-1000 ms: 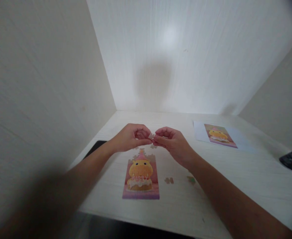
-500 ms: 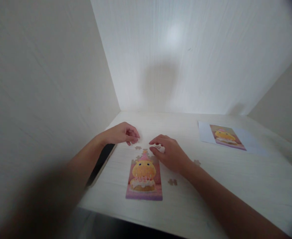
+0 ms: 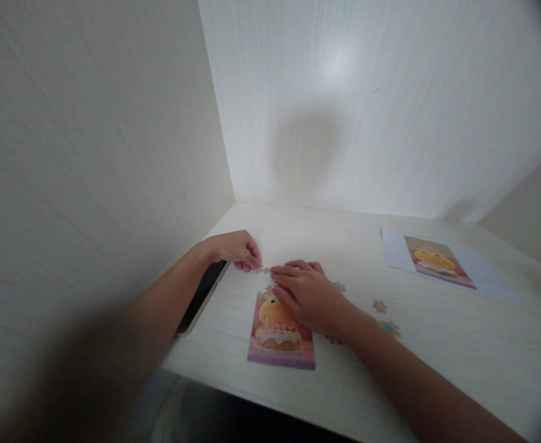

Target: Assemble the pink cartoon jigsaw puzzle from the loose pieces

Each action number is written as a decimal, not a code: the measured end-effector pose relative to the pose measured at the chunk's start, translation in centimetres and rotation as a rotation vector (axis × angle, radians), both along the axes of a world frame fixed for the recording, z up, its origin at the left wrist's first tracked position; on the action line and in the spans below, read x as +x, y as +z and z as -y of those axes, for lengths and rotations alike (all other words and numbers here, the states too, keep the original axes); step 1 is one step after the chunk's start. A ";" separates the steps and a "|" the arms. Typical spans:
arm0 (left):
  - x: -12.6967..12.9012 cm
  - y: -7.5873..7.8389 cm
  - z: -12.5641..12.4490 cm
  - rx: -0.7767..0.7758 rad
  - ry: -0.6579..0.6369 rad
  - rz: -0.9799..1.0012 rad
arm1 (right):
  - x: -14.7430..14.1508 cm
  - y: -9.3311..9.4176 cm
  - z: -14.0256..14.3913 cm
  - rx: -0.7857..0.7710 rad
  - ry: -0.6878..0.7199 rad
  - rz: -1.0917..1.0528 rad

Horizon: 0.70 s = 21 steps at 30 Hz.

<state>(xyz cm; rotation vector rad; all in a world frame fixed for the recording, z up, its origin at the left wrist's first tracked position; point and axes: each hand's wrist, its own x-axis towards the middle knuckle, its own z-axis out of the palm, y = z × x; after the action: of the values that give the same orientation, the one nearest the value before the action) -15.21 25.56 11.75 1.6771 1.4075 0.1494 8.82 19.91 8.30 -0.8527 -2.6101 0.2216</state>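
A partly joined jigsaw puzzle (image 3: pixel 280 341) with a yellow character and a cake lies on the table. My left hand (image 3: pixel 240 251) is closed in a pinch beyond its upper left edge, fingertips at a small pale puzzle piece (image 3: pixel 265 270). My right hand (image 3: pixel 308 296) stretches over the puzzle's upper right part and hides it. Its fingers are extended, with the fingertips beside that same piece. Another loose piece (image 3: pixel 268 288) shows at the puzzle's top edge, partly covered.
Several loose pieces lie right of the puzzle, among them a brown one (image 3: pixel 380 306) and one with blue (image 3: pixel 390 328). A printed reference picture (image 3: pixel 439 261) rests on white paper at the right. A dark phone-like object (image 3: pixel 201 298) lies under my left forearm. Pale walls enclose the table.
My left hand has drawn its fingers into a tighter pinch. My right hand has moved down over the puzzle, its fingers flatter and closer to the left hand. The view has shifted slightly.
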 end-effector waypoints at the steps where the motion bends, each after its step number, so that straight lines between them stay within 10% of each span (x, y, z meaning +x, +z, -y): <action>1: -0.1 -0.1 -0.1 0.008 -0.015 -0.003 | 0.0 0.0 0.0 0.000 -0.002 0.000; 21: 0.3 -0.2 0.0 0.101 -0.136 -0.084 | 0.1 0.2 0.1 -0.008 0.006 0.042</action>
<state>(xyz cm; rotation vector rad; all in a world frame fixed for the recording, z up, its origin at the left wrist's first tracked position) -14.88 25.53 11.58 1.8757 1.3610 0.0751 8.94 19.80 8.47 -0.8616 -2.6524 0.2188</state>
